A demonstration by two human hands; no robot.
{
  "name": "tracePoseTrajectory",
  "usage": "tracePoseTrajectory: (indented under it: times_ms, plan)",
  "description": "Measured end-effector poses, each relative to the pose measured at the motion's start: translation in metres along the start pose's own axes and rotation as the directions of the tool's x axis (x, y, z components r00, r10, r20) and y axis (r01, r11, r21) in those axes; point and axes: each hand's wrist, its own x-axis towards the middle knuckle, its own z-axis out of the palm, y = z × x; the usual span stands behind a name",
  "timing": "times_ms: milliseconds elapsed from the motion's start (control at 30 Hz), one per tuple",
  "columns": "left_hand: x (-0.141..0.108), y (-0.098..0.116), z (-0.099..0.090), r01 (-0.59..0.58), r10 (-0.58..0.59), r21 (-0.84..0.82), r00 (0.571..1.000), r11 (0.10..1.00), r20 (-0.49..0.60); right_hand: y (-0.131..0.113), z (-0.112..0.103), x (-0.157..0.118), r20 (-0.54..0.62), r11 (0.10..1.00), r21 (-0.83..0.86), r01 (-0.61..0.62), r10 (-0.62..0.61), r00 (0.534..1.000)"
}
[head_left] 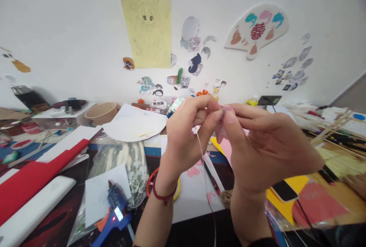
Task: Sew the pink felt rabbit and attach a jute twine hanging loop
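Observation:
Both hands are raised above the table, fingertips meeting near the middle of the view. My left hand (193, 125) pinches a small pink piece (219, 130) between thumb and index finger. My right hand (251, 140) has its thumb and fingers closed on the same pink piece from the other side. A thin white cord (203, 163) hangs from my left hand down past the wrists. The fingers hide most of the pink piece and the cord's upper end. Beneath the hands lies a white sheet (188, 197) with pink scraps.
A blue glue gun (117, 201) rests on white paper at the lower left, beside a plastic bag (100, 163). A red strip (42, 180) lies farther left. At the right are a phone (284, 191), red paper (320, 203) and wooden sticks (328, 127).

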Motion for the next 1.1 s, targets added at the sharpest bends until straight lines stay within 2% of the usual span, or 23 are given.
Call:
tracePoseTrajectory:
  times_ms: [167, 300, 400, 467, 500, 533, 567, 667, 867, 967, 1100]
  plan:
    - [0.0, 0.002, -0.001, 0.035, -0.03, -0.112, 0.998, 0.993, 0.047, -0.002, 0.003, 0.0, -0.037, 0.992, 0.124, -0.016, 0.02, 0.999]
    - [0.0, 0.003, -0.002, 0.042, -0.037, -0.104, 0.998, 0.994, 0.05, -0.002, 0.003, 0.0, -0.032, 0.99, 0.144, 0.002, 0.003, 0.999]
    - [0.002, 0.002, -0.003, 0.003, -0.002, 0.031, 1.0, 1.0, -0.026, -0.007, -0.001, 0.003, 0.019, 0.999, -0.008, -0.036, 0.036, 0.999]
    - [0.004, 0.001, -0.004, -0.056, 0.065, 0.152, 0.996, 0.987, -0.054, -0.011, -0.006, 0.007, 0.111, 0.97, -0.207, -0.129, 0.154, 0.982]
    - [0.006, 0.001, -0.004, -0.104, 0.117, 0.205, 0.992, 0.973, -0.05, -0.013, -0.008, 0.009, 0.164, 0.947, -0.295, -0.129, 0.183, 0.969]
    - [0.007, 0.001, -0.005, -0.162, 0.176, 0.244, 0.984, 0.956, -0.038, -0.014, -0.01, 0.012, 0.206, 0.942, -0.321, -0.099, 0.172, 0.963]
    - [0.009, 0.001, -0.005, -0.221, 0.236, 0.274, 0.972, 0.936, -0.022, -0.015, -0.012, 0.014, 0.302, 0.95, -0.311, -0.043, 0.141, 0.943]
    - [0.012, 0.002, -0.005, -0.321, 0.336, 0.347, 0.942, 0.881, 0.017, -0.015, -0.014, 0.018, 0.397, 0.959, -0.275, 0.063, 0.054, 0.916]
    - [0.013, 0.003, -0.005, -0.456, 0.502, 0.524, 0.863, 0.719, 0.063, -0.006, -0.011, 0.008, 0.349, 0.963, -0.253, 0.095, -0.001, 0.937]
    - [0.012, 0.004, -0.005, -0.46, 0.503, 0.577, 0.859, 0.675, 0.096, 0.001, -0.013, 0.001, 0.307, 0.96, -0.226, 0.165, -0.091, 0.947]
    - [0.01, 0.006, -0.006, -0.459, 0.498, 0.586, 0.861, 0.667, 0.108, 0.004, -0.015, -0.001, 0.238, 0.916, -0.263, 0.302, -0.241, 0.941]
